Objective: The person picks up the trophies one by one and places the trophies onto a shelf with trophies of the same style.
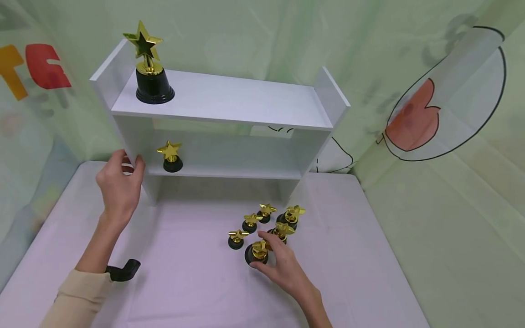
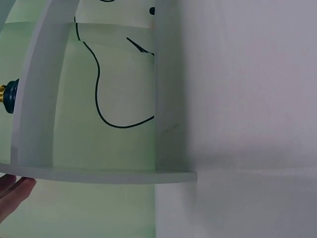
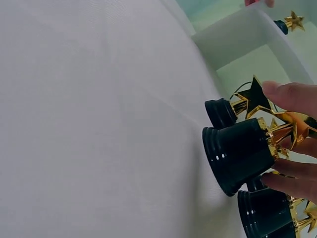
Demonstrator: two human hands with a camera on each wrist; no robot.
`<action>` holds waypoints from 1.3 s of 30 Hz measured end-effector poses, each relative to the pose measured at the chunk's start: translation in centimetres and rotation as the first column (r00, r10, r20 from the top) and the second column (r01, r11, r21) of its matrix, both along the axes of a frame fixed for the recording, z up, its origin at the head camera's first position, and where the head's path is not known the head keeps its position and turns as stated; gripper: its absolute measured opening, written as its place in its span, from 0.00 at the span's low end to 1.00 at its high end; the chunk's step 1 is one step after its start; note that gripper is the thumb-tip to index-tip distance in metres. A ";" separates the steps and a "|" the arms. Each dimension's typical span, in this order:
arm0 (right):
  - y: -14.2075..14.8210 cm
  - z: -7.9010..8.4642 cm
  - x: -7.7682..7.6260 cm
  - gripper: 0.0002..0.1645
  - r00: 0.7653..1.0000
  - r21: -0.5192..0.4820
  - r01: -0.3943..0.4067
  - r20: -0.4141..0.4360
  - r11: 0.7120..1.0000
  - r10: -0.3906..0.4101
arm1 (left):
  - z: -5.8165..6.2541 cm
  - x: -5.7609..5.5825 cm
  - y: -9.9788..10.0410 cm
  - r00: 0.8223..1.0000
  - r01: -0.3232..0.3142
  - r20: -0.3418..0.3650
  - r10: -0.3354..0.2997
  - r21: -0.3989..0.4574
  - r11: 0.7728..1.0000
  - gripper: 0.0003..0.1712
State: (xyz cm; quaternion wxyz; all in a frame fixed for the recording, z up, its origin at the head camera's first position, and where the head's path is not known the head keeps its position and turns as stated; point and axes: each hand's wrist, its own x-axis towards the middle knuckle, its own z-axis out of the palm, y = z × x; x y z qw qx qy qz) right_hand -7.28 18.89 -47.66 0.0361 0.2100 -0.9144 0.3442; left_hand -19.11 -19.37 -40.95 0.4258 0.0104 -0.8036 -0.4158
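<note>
My left hand (image 1: 120, 182) grips the front edge of the left side panel of a white shelf unit (image 1: 229, 98); in the left wrist view its fingertips (image 2: 22, 191) lie against the panel's outer face. Low on the right, my right hand (image 1: 285, 264) curves round a large gold star trophy (image 1: 257, 253) with a black base, standing on the table. In the right wrist view the thumb is above that trophy (image 3: 240, 156) and the fingers are below it. Close by stand two more large trophies (image 1: 290, 216) and three small ones (image 1: 235, 239).
A large star trophy (image 1: 154, 86) stands at the left of the top shelf. Below it, a small one (image 1: 172, 163) stands on the middle shelf. The unit rests on a white-covered table (image 1: 197, 273), with printed green curtains (image 1: 229, 36) behind and beside it.
</note>
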 end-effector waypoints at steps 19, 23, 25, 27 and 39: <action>0.7 -3.1 -0.2 0.35 0.990 -0.067 0.135 0.038 0.989 -0.133 | 0.3 0.2 -0.4 0.994 0.031 0.108 -0.026 -0.044 0.999 0.11; 0.6 -3.3 -0.3 0.34 0.992 -0.065 0.125 0.012 0.990 -0.125 | 0.4 0.3 -0.4 0.992 0.030 0.126 -0.024 -0.048 0.998 0.11; 0.6 -3.4 -0.3 0.34 0.993 -0.069 0.118 -0.008 0.991 -0.119 | 0.5 0.3 -0.3 0.991 0.028 0.134 -0.021 -0.053 0.998 0.11; 0.6 -3.4 -0.3 0.34 0.993 -0.068 0.108 -0.035 0.992 -0.110 | 0.5 0.3 -0.3 0.990 0.028 0.141 -0.020 -0.058 0.998 0.11; 0.8 -3.2 0.0 0.35 0.984 -0.065 0.049 -0.167 0.997 -0.059 | 0.6 0.4 -0.4 0.990 0.037 0.135 -0.029 -0.063 0.997 0.11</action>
